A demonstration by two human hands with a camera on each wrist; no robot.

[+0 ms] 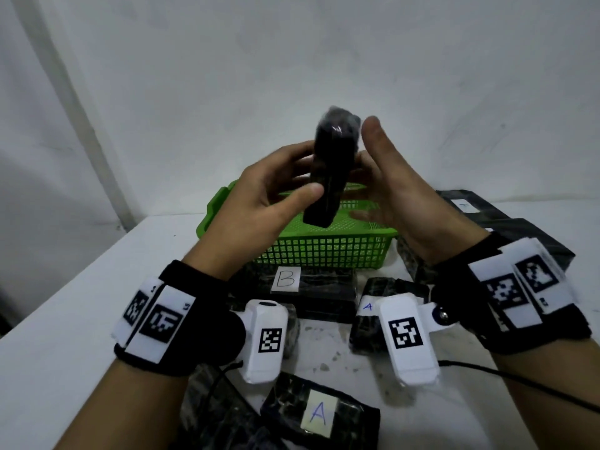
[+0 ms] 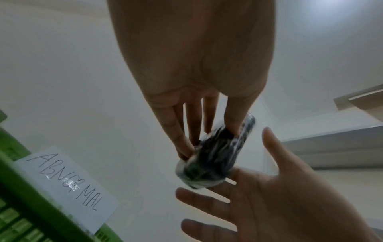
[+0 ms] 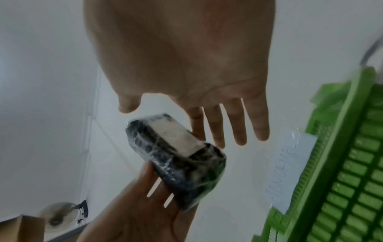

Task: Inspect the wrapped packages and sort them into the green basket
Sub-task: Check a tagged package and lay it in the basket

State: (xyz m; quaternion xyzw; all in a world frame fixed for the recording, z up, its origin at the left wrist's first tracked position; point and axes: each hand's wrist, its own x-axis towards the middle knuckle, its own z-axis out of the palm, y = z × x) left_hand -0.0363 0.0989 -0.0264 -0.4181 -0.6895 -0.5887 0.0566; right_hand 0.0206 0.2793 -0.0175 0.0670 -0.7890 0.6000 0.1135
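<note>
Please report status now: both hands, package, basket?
Left hand grips wrapped package. Right hand open beside it. Package above green basket. Nothing blocks basket.

One green basket (image 1: 324,251). One wrapped package held up (image 1: 328,177). At least six more black packages lie on the table; two show an "A" label, one a "B".

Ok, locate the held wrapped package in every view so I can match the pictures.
Head: wrapped package centre, above the green basket, held by the left hand.
Left wrist: lower centre, at the fingertips.
Right wrist: centre-left.
Shared landmark: the green basket.
</note>
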